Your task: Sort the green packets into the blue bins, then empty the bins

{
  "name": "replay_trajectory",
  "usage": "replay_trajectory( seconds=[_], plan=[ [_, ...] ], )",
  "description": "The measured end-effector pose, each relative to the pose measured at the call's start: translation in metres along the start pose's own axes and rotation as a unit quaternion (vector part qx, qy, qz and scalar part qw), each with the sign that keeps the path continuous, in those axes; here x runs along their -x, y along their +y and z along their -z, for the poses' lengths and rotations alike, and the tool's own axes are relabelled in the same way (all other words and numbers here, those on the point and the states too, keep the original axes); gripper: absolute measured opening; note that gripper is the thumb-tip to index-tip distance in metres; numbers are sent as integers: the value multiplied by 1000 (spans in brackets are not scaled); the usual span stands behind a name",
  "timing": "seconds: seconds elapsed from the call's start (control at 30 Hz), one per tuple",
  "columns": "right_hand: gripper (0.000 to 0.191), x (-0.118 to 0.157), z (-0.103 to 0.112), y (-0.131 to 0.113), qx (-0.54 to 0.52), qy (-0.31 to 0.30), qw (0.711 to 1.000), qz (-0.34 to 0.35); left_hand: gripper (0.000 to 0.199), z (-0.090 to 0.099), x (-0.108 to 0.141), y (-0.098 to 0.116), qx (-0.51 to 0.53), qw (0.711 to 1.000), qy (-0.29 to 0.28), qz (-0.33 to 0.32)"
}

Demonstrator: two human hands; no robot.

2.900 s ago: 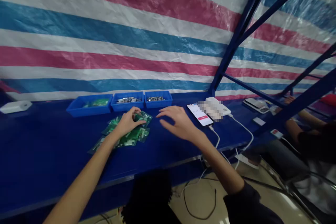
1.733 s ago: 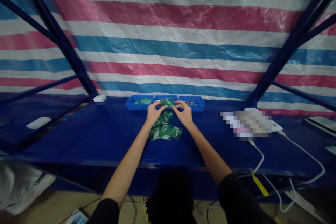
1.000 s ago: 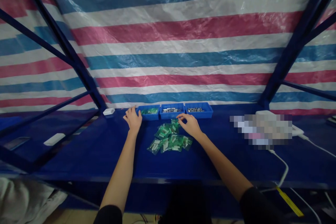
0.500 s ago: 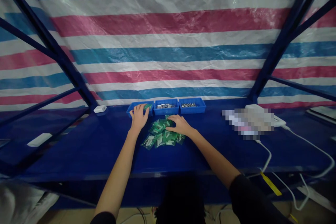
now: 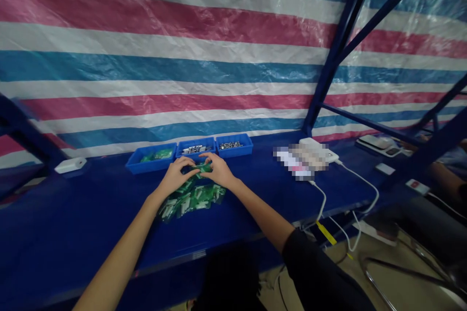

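Note:
Both of my hands meet over a pile of small green-and-clear bags (image 5: 186, 203) on the blue table. My left hand (image 5: 177, 175) and my right hand (image 5: 218, 170) hold a green bag (image 5: 203, 168) between their fingertips. Behind them stand three blue trays in a row. The left tray (image 5: 137, 167) has green bags inside, the middle tray (image 5: 195, 141) long metal pieces, and the right tray (image 5: 241, 150) small shiny metal parts.
A white box (image 5: 70, 165) lies at the table's left. Toward the right are a white device (image 5: 316, 148) with cables (image 5: 359, 182) and a blurred-out item. Blue frame posts (image 5: 328, 70) rise behind. Part of another person (image 5: 447, 175) shows at the far right.
The view has turned to the right. My left hand has left the left tray and come beside my right hand, and both now hold a green bag above the pile.

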State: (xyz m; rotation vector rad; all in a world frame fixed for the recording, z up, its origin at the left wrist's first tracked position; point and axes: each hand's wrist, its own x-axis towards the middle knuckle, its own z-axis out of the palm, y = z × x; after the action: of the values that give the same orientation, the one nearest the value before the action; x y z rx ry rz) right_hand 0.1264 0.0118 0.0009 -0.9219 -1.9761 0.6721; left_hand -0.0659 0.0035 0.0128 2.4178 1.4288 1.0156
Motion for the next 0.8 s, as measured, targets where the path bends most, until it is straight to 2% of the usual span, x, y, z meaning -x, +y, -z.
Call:
replay_trajectory(
  seconds=[0.1,0.2,0.4,0.5,0.53,0.6,0.7,0.8],
  plan=[
    [33,-5,1,0,-67,58,996,-13,30,4,-2,5,42,998,48,-9],
    [8,-6,3,-3,-86,104,991,8,23,3,-2,9,42,996,77,-4],
    [19,-2,9,-7,-1,141,988,70,10,4,0,21,48,992,109,-33],
    [7,0,6,-8,-28,150,987,42,14,6,-1,22,97,988,122,4],
    [13,1,5,-8,-46,152,987,22,17,8,-2,20,122,983,133,30],
    [25,2,3,-9,-65,154,986,-15,22,13,-3,9,174,962,187,98],
    [25,5,2,-12,-53,146,987,-40,27,29,-1,-19,238,891,335,191],
    [23,8,4,-16,-40,125,990,-51,26,48,5,-51,211,835,450,235]
  ],
)
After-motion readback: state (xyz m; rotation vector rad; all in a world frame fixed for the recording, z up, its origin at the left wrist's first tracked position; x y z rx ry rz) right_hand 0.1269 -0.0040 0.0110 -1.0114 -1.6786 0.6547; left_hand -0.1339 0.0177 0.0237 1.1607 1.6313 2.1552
